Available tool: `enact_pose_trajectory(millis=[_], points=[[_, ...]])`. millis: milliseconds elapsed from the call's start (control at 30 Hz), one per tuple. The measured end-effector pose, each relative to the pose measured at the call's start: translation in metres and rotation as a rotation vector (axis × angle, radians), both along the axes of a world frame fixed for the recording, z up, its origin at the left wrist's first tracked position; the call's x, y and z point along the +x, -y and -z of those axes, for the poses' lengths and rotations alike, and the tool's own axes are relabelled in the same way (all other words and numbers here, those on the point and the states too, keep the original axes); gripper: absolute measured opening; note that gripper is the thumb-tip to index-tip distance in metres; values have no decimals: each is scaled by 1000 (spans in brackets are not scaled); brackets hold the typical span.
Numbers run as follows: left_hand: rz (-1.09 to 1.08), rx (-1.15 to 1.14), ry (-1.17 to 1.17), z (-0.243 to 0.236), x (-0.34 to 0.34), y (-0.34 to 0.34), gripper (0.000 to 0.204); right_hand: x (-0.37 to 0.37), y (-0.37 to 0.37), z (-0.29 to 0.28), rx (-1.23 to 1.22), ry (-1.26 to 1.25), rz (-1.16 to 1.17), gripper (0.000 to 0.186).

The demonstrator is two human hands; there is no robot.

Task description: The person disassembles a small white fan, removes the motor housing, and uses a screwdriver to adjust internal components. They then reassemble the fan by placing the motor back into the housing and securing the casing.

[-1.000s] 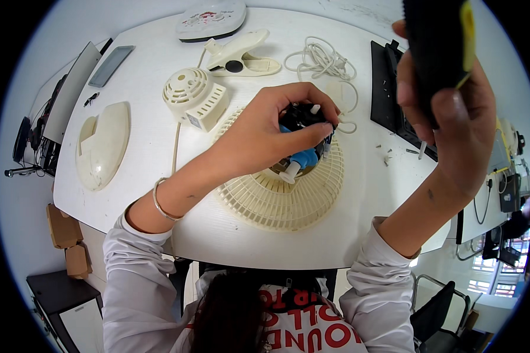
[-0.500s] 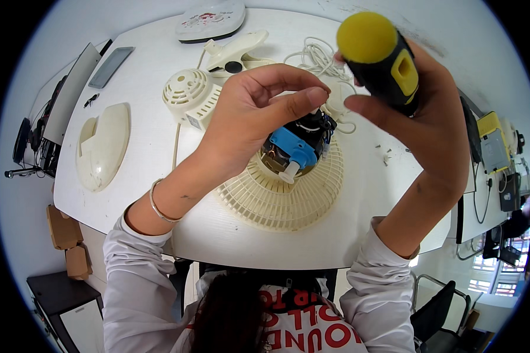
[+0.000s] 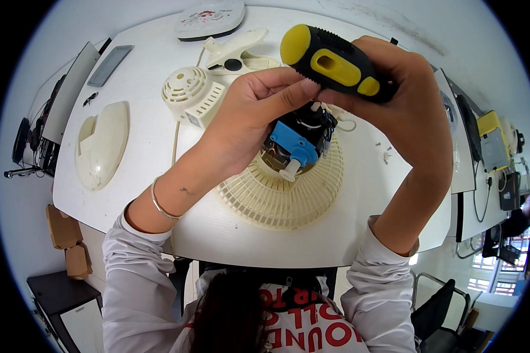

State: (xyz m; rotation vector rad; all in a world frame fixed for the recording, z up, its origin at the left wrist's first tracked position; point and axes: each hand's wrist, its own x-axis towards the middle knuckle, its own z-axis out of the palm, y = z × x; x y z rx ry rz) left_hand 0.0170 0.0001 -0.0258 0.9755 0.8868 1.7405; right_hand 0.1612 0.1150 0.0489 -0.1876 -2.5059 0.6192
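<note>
My right hand (image 3: 409,97) is wrapped round a black and yellow screwdriver (image 3: 335,62), its handle tilted so the yellow butt points to the upper left; its tip is hidden. My left hand (image 3: 256,103) is closed in a pinch, fingertips meeting the right thumb just under the handle; what they hold, if anything, is hidden. Below both hands stands a fan motor (image 3: 312,126) with a blue gear housing (image 3: 293,144) and a white knob (image 3: 290,171). It sits on a cream fan grille (image 3: 280,209) lying on the table.
Left of the hands are a vented cream motor cover (image 3: 188,94), a clip base (image 3: 237,54) and a smooth cream shell (image 3: 104,150). Small screws (image 3: 387,155) lie to the right. A grey flat device (image 3: 111,66) and a white box (image 3: 211,20) are farther back on the white table (image 3: 218,244).
My right hand has moved left and swung the screwdriver from near upright to lying leftward, meeting my left hand. The left hand has shifted slightly left.
</note>
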Motion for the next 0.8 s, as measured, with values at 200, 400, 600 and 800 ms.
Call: enact_pose_trajectory(millis=[200,400,600,800], points=[[31,40,18,-2,1,-3,33,-2,-7,10,114,-153,105,21],[57,29,-206,-2,-3,-5,37,8,-16,2,148,41,195,24],[39,-22,-648,-17,-17,1,34,39,-47,10,5,357,335,24],[-30,-100,-933,-23,-35,2,27,51,-121,70,-144,638,668,28]])
